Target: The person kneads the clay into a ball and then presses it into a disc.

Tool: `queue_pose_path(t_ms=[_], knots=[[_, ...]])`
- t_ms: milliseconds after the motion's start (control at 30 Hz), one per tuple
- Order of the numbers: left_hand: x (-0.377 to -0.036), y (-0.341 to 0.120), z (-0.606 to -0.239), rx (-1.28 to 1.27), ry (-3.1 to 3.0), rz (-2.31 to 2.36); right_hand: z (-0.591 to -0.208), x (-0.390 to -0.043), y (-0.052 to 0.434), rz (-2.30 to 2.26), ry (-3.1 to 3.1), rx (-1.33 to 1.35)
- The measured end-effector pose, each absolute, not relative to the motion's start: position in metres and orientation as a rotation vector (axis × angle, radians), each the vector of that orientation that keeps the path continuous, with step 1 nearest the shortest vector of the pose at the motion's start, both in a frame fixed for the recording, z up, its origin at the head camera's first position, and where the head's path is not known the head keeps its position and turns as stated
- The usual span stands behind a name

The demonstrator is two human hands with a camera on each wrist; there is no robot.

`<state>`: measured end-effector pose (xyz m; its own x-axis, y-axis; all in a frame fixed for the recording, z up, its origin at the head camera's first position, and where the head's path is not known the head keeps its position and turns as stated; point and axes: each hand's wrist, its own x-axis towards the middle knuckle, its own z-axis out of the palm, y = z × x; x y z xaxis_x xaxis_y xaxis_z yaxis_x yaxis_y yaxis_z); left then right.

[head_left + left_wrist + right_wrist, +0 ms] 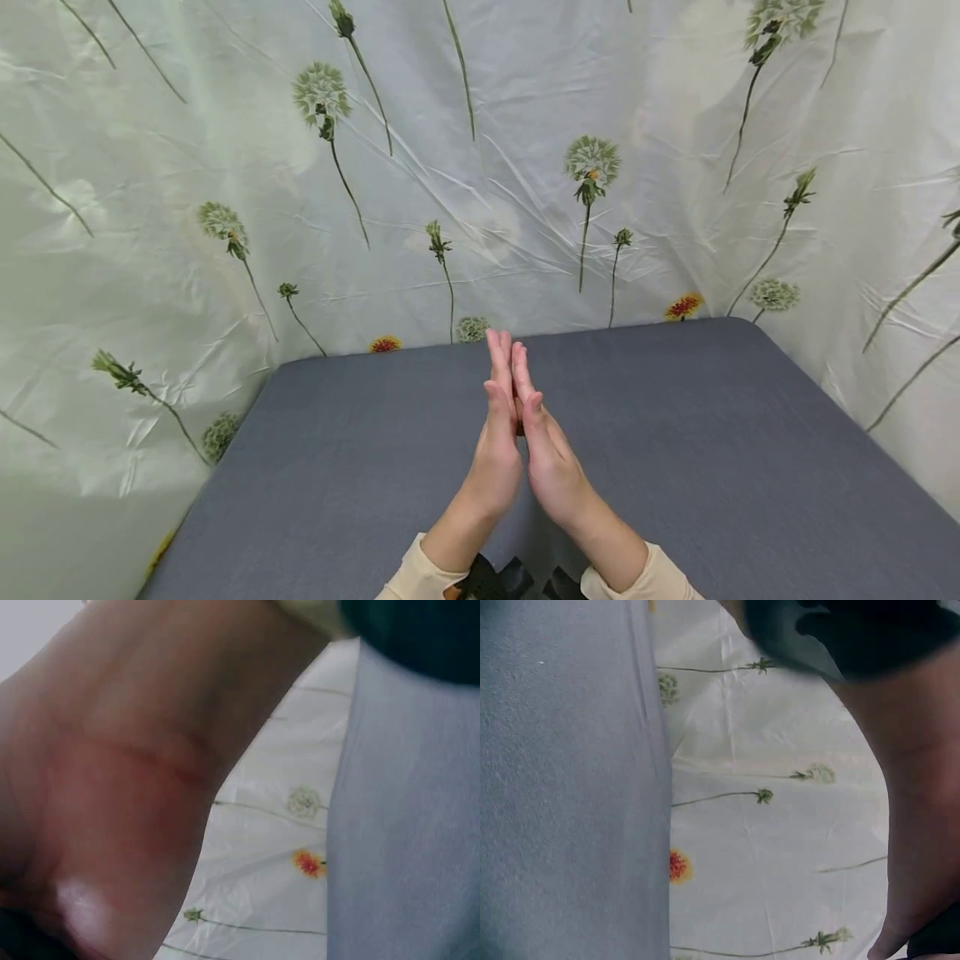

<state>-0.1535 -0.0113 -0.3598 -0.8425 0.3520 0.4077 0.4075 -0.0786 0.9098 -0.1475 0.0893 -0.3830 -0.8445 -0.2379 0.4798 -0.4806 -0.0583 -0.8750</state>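
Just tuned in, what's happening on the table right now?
A person holds both hands together, palm against palm, above a grey table. The left hand and right hand have straight fingers pointing away from the body, and neither holds anything. Cream sleeves show at the wrists. A pale sheet printed with dandelions hangs behind and beside the table. The wrist views show only skin, the grey surface and the sheet.

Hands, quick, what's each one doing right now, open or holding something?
Left hand: open, fingers straight, palm pressed against the other hand, holding nothing.
Right hand: open, fingers straight, pressed against the left, holding nothing.
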Motion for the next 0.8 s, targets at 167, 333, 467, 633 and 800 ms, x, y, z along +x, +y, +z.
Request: queue_pose_path(t_ms=[167,333,467,633,800], knots=[[-0.160,-0.021,-0.356,-0.800,-2.053,-2.079,-0.384,-0.141,0.078,2.022,-1.998,0.868],[-0.170,-0.032,-0.353,-0.777,-1.899,-2.190,-0.381,-0.130,0.067,2.021,-1.978,0.927],[-0.177,-0.038,-0.354,-0.776,-1.796,-2.310,-0.378,-0.123,0.063,1.983,-1.967,0.935],[-0.179,-0.032,-0.361,-0.774,-1.845,-2.381,-0.378,-0.125,0.068,1.894,-1.921,0.930],[-0.169,-0.018,-0.364,-0.806,-1.956,-2.446,-0.375,-0.133,0.082,1.769,-1.858,0.926]])
